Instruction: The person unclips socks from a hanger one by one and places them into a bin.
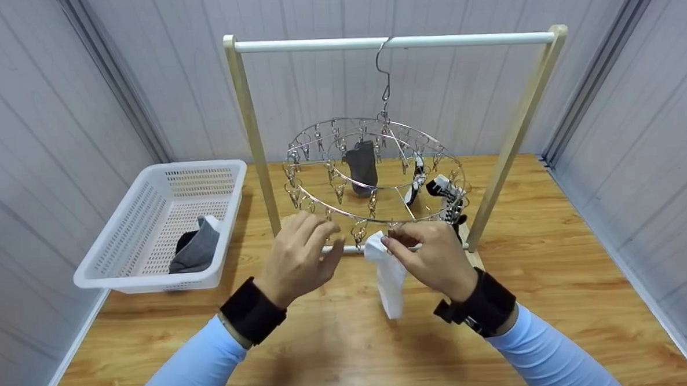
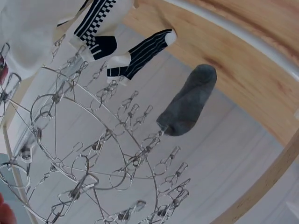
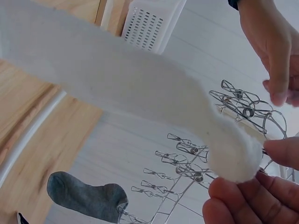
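Note:
A white sock [image 1: 389, 284] hangs by the front edge of a round wire drying hanger [image 1: 332, 208] fitted with metal clips. At the sock's top edge my right hand [image 1: 430, 256] pinches it between thumb and fingers. A bit of metal clip shows there in the right wrist view, partly hidden by the fingers. To the left, my left hand [image 1: 303, 255] is held near the hanger's front rim with loosely bent fingers and nothing in them. A grey sock [image 2: 189, 100] hangs from a clip, as do black-and-white patterned socks [image 1: 451, 197] on the right side.
The hanger hooks over the white bar [image 1: 314, 44] of a wooden-legged rack [image 1: 251, 127]. At left stands a white perforated basket [image 1: 119, 226] with a grey sock [image 1: 201, 248] and something black inside. Panelled walls [image 1: 24, 189] enclose the wooden tabletop [image 1: 556, 288].

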